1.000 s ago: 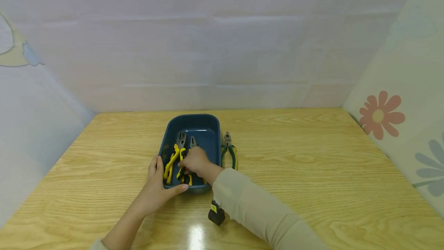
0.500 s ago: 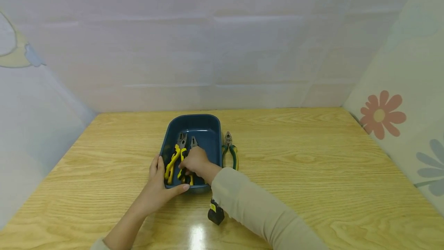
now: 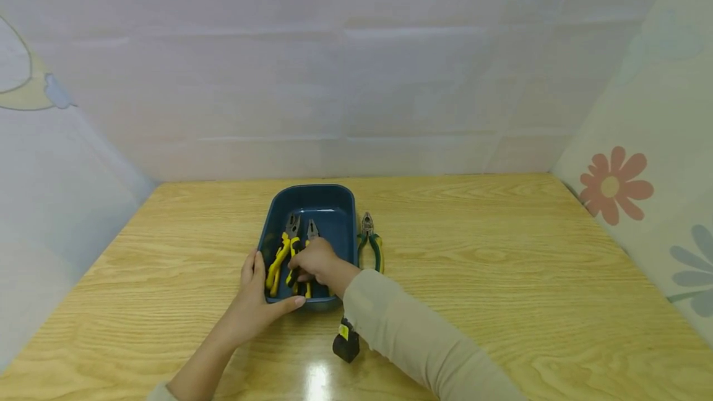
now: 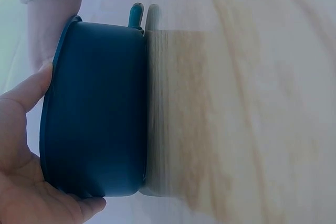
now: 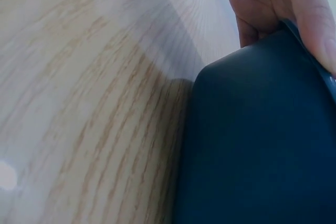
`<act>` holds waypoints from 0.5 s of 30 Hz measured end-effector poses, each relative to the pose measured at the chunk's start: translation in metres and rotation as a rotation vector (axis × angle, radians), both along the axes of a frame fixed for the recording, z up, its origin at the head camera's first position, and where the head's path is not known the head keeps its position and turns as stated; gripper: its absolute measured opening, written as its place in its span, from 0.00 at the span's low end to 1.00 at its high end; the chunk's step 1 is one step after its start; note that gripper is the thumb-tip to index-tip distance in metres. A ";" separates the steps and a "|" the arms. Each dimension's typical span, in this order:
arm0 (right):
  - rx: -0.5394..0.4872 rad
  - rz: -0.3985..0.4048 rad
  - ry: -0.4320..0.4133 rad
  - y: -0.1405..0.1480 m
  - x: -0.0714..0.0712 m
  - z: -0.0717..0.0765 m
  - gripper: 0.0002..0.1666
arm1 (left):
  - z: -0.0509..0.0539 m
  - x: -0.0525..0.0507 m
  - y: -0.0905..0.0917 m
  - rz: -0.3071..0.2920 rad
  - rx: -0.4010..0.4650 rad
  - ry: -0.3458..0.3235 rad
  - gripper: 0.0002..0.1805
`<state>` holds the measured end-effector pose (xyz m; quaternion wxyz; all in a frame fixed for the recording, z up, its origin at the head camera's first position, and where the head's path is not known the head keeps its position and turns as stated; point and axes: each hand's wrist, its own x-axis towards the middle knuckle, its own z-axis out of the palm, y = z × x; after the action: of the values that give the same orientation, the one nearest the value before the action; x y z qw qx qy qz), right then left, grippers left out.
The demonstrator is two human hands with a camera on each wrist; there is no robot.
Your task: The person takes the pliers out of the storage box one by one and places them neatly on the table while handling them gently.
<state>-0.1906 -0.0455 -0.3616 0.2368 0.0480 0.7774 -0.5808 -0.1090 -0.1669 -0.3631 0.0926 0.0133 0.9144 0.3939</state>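
Note:
A dark blue bin (image 3: pixel 340 218) stands on the wooden table. My left hand (image 3: pixel 252 302) grips its near left corner, thumb over the near rim and fingers along the left side; the left wrist view shows this hand (image 4: pixel 23 177) against the bin wall (image 4: pixel 100 108). Inside, pliers with yellow and black handles (image 3: pixel 276 265) lie at the left. Beside them, a second pair of pliers (image 3: pixel 313 228) shows its metal head, and my right hand (image 3: pixel 320 262) holds its handles, mostly covering them. The right wrist view shows only the bin's outside (image 5: pixel 257 140) and my left hand (image 5: pixel 273 3).
Green-handled pliers (image 3: pixel 367 225) lie on the table just right of the bin. A black boxy thing with a yellow label (image 3: pixel 346 342) sits in front, partly behind my right sleeve (image 3: pixel 412 327). A pale wall (image 3: pixel 345 98) rises behind the table (image 3: pixel 473 252).
Almost nothing differs. The head view has shifted slightly; both hands, the bin and the pliers keep their places relative to each other.

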 end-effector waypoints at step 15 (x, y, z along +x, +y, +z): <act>-0.139 -0.015 -0.103 0.002 -0.004 -0.002 0.37 | -0.001 0.000 0.000 0.005 0.012 -0.004 0.62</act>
<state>-0.1944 -0.0431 -0.3638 0.2748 0.0673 0.7217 -0.6317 -0.1087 -0.1667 -0.3638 0.0935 0.0108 0.9119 0.3996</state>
